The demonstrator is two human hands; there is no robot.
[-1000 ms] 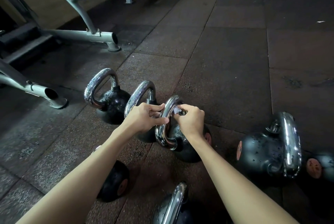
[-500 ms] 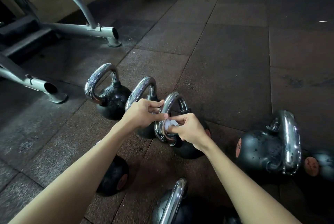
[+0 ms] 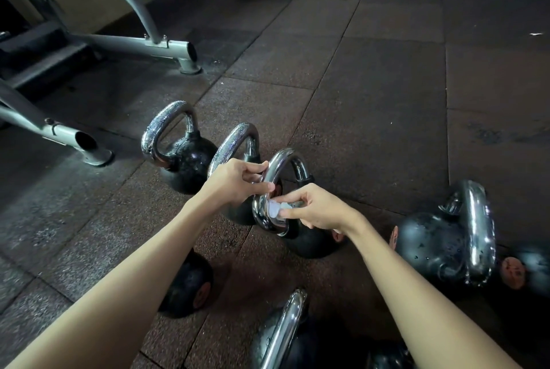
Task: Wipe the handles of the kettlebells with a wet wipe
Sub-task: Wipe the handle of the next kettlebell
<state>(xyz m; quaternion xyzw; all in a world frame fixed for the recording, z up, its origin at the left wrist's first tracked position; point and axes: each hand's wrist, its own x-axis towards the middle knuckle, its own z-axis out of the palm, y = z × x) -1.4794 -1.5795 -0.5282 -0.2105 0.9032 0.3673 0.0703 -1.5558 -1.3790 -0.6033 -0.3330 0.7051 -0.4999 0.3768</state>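
Black kettlebell upright, chrome handle arched; crumpled white wipe against handle's lower curve.

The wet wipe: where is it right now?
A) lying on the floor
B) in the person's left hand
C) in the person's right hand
C: the right hand pinches the wet wipe against the chrome handle, while the left hand grips that handle higher up.

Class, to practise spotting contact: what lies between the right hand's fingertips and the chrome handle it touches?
The wet wipe, which the right hand presses against the handle; head view.
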